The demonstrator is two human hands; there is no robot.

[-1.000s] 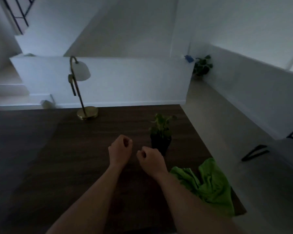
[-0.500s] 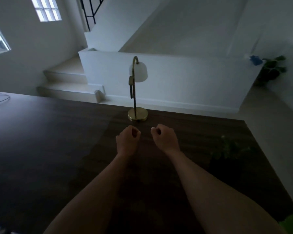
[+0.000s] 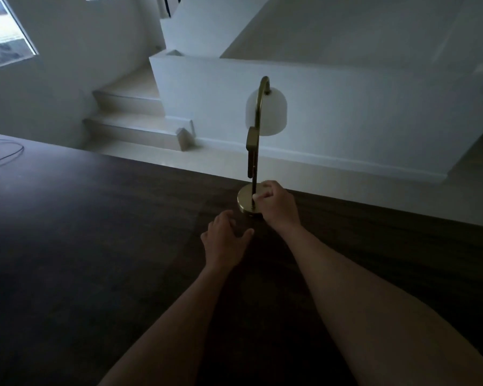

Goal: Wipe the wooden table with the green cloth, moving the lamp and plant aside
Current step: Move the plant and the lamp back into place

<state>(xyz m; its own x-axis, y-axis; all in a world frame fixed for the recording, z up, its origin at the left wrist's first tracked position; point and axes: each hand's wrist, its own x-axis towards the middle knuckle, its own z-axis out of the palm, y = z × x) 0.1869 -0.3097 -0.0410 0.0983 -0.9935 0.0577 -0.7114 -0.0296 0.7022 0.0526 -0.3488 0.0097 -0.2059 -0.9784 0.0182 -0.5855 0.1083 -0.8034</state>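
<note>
A brass lamp (image 3: 255, 151) with a white dome shade stands near the far edge of the dark wooden table (image 3: 95, 232). My right hand (image 3: 276, 203) is closed around the bottom of the lamp's stem, over its round base. My left hand (image 3: 225, 240) hovers just in front of the base with fingers spread, holding nothing. The plant and the green cloth are out of view.
A thin dark cable (image 3: 3, 154) lies on the table at the far left. Beyond the table's far edge are pale steps (image 3: 129, 123), a low white wall (image 3: 332, 107) and a window (image 3: 3, 32) at upper left.
The view swung left, away from the plant and cloth. Both hands reached forward; the right closed on the lamp's stem and the left opened from a fist.
</note>
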